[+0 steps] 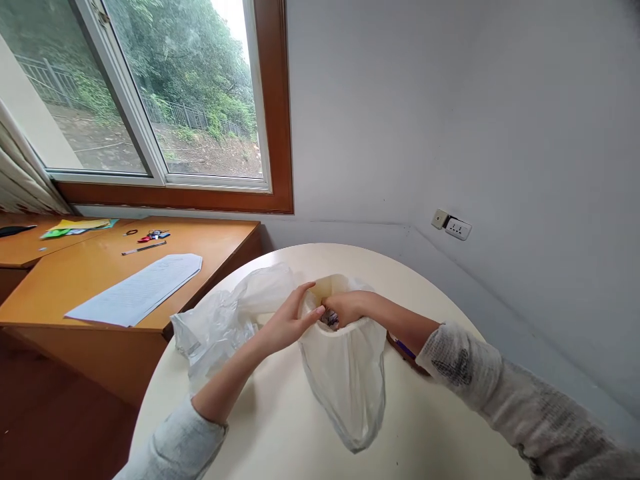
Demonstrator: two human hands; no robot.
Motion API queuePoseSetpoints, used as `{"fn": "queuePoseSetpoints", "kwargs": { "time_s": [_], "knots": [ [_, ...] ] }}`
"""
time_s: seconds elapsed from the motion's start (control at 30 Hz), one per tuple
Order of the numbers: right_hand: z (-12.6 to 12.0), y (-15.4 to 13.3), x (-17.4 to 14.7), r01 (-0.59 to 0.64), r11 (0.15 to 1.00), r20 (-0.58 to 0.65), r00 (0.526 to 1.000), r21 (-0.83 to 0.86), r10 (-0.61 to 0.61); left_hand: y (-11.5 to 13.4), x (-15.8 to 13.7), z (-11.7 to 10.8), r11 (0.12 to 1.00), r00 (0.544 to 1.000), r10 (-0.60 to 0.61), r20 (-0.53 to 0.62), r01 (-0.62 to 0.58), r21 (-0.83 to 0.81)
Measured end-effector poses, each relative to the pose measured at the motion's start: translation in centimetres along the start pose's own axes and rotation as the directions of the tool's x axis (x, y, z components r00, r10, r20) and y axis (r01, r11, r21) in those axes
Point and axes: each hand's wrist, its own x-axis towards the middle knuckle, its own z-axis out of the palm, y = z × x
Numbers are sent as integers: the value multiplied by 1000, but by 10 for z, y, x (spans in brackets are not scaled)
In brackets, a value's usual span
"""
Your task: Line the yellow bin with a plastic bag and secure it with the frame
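A cream-coloured round container (325, 288), lined with a white plastic bag (345, 380), stands on the white round table (415, 427). The bag's loose end hangs over the front side of it. My left hand (293, 317) grips the left side of the rim, its thumb reaching over the edge and its fingers along the outside. Inside the opening is my right hand (345, 307), fingers curled and partly hidden. Just below those fingers shows a dark, crumpled thing (331, 319), too small to name. Whether the right fingers pinch it is hard to see.
Crumpled clear plastic (225, 327) lies left of the container. A brown and blue object (405, 350) is partly hidden under my right forearm. On the wooden desk (215, 233) at left are papers (140, 287), a pen (144, 248) and keys (155, 235). Walls border the table behind and right.
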Motion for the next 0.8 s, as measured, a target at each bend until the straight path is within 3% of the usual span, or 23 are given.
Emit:
{"fn": "queuePoseSetpoints", "kwargs": {
  "time_s": [0.07, 0.13, 0.27, 0.4, 0.5, 0.6, 0.67, 0.8],
  "knots": [
    [-3, -2, -11, 13, 1000, -53, 998, -2, -13, -6, -2, -1, 1000, 1000, 12, 15, -12, -18],
    [-6, -5, -22, 12, 999, -184, 983, -36, -18, -11, -3, -2, 999, 998, 51, 33, -51, -14],
    [-12, -2, -42, -100, 981, -414, 910, -168, 22, -16, -6, -5, 989, 990, 129, 58, -133, 61],
    [-24, 7, -57, -156, 969, -390, 918, -190, 71, -14, -9, -5, 979, 987, 147, 68, -155, 134],
    [-37, 4, -72, -217, 956, -255, 953, -196, 164, -10, -12, -3, 977, 990, 127, 62, -136, 165],
    [-48, -3, -86, -298, 929, -116, 954, -221, 278, -8, -15, -2, 975, 991, 124, 54, -132, 180],
    [-51, -7, -87, -286, 935, -158, 954, -210, 256, -7, -16, -2, 971, 988, 144, 64, -153, 184],
    [-43, -11, -63, -70, 992, -418, 908, -103, 20, -5, -16, -1, 957, 975, 209, 72, -219, 190]
  ]
}}
